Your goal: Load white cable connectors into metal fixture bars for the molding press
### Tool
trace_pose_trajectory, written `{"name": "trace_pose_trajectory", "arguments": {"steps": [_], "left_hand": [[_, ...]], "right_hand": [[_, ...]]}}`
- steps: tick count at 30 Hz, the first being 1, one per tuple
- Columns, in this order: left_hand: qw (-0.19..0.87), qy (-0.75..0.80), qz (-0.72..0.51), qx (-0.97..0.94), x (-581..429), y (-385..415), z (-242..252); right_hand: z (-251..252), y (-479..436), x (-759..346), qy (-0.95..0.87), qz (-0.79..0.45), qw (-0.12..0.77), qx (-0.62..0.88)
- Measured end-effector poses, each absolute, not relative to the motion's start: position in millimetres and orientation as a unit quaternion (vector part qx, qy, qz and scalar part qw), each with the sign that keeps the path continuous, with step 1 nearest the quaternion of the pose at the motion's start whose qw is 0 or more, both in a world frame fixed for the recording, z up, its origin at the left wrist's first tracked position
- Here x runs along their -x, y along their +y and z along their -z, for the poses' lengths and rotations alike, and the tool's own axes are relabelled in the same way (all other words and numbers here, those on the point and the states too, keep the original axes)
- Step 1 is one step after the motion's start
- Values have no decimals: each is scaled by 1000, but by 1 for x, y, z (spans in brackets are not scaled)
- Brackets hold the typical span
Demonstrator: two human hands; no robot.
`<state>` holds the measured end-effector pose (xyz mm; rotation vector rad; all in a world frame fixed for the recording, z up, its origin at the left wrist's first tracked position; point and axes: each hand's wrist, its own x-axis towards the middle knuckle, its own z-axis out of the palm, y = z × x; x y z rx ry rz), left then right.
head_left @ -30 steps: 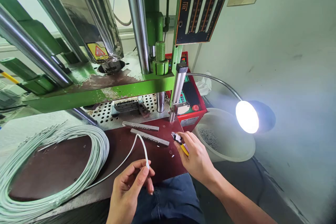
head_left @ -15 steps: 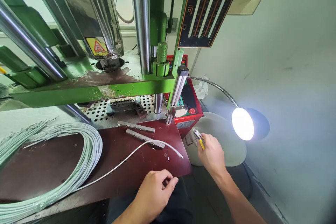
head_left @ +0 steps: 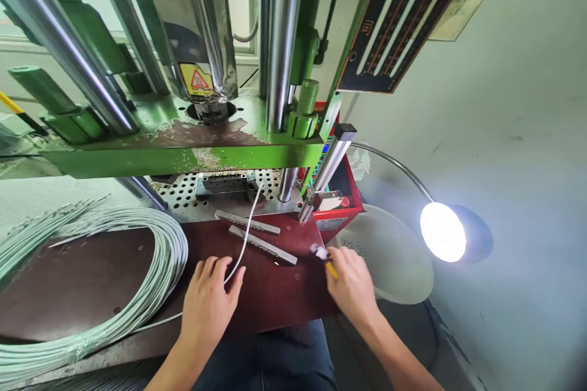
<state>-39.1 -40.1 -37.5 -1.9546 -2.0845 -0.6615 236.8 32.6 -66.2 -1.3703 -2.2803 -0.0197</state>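
My left hand (head_left: 208,296) is over the front of the brown board, thumb and forefinger apart. A thin white cable (head_left: 246,235) runs through the gap between them, its tip toward the press; whether the hidden fingers touch it, I cannot tell. My right hand (head_left: 353,281) is closed round yellow-handled pliers (head_left: 331,269) at the board's right edge, their jaws blurred by motion. Two slim metal bars (head_left: 263,245) with small notches lie on the board beyond my hands. The cable leads back to a large coil of pale cable (head_left: 172,256) at the left.
A green press (head_left: 183,159) with steel columns stands behind the board, a mould block (head_left: 224,184) on its perforated plate. At the right are a red control box (head_left: 337,220), a whitish tub (head_left: 403,263) and a lit gooseneck lamp (head_left: 443,232).
My left hand has moved left and forward to the cable, whose free end has swung up and left toward the press. My right hand has brought the pliers slightly left and down. The view has shifted.
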Motion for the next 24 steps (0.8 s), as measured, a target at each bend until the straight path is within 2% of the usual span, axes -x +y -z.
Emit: {"name": "trace_pose_trajectory", "arguments": {"steps": [3,8,14,16,19,22,24], "left_hand": [[79,-710,214,666,35,-37,45],[82,-713,228,658,31,-35,49],[84,-705,268,651,35,-39,54],[89,-701,275,652,36,-40,58],[96,-698,280,652,36,-40,62],[84,-701,286,648,34,-40,62],[66,-706,295,641,31,-41,60]], "right_hand": [[62,41,-247,-792,34,262,550],[61,23,-206,-861,-61,254,437],[63,41,-221,-802,53,211,556],[43,49,-231,-799,12,219,560],[-10,46,-217,-844,-68,249,469],[-73,44,-172,-860,-68,290,415],[-109,56,-139,-852,-16,311,421]]}}
